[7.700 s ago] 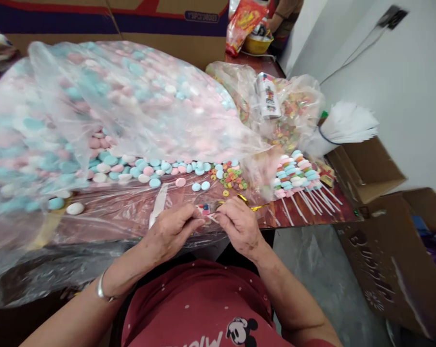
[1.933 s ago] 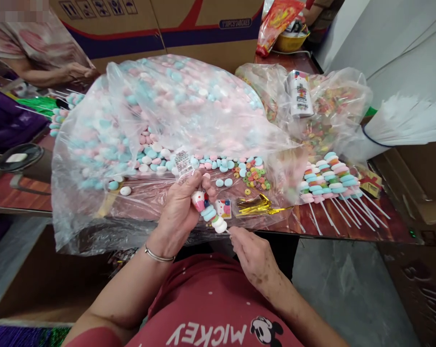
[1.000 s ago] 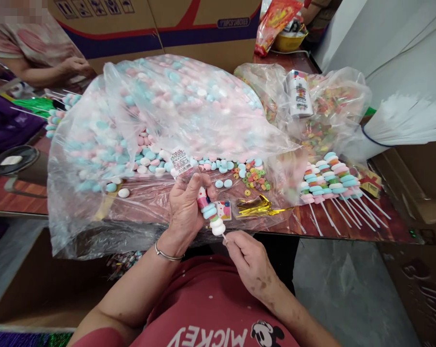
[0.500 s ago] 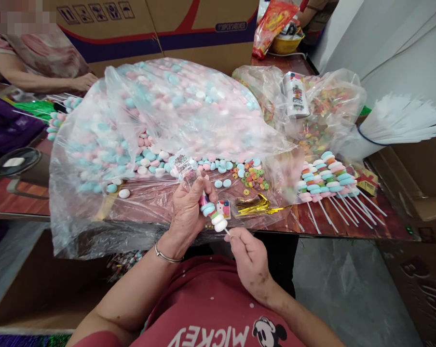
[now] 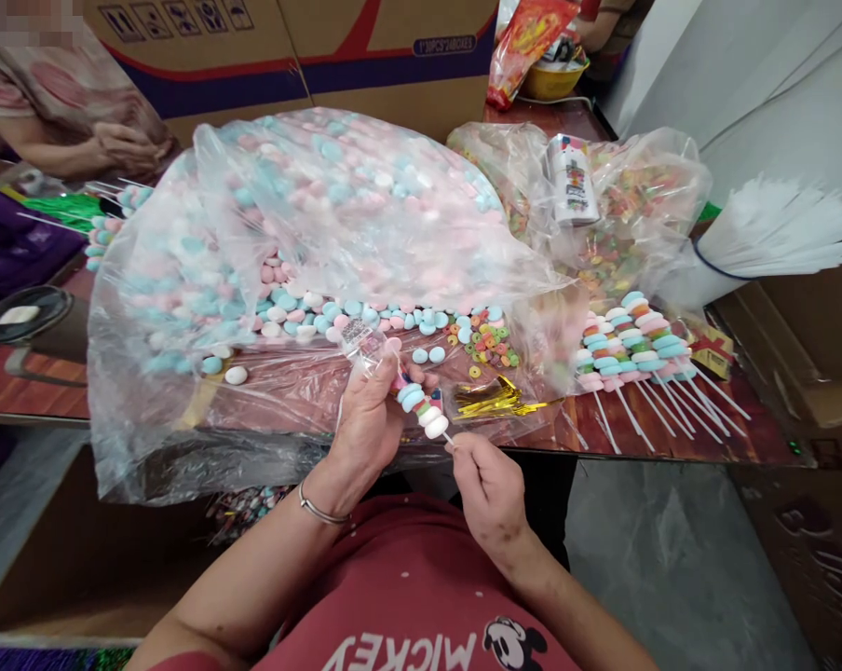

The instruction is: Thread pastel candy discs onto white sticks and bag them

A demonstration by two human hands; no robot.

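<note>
A marshmallow candy skewer (image 5: 433,422), with blue and white pieces and a ring candy between them, slants between my two hands. My left hand (image 5: 369,415) is closed around its upper end, where a clear printed wrapper (image 5: 362,343) sticks out beyond the thumb. How far the wrapper covers the candy is hidden by the fingers. At the lower end, my right hand (image 5: 491,486) pinches the thin white stick. Gold twist ties (image 5: 495,399) lie just past the skewer on the plastic, near loose ring candies (image 5: 492,345).
A large clear bag (image 5: 365,205) of pastel marshmallows spreads over the table. Finished-looking skewers (image 5: 634,340) are piled at right, beside a bundle of white sticks (image 5: 777,233). A dark mug (image 5: 40,326) stands at left. Across the table is another person's hand (image 5: 124,149).
Both my hands have shifted slightly right with the skewer, still gripping it. The other person's hands have come together, away from the skewers at left.
</note>
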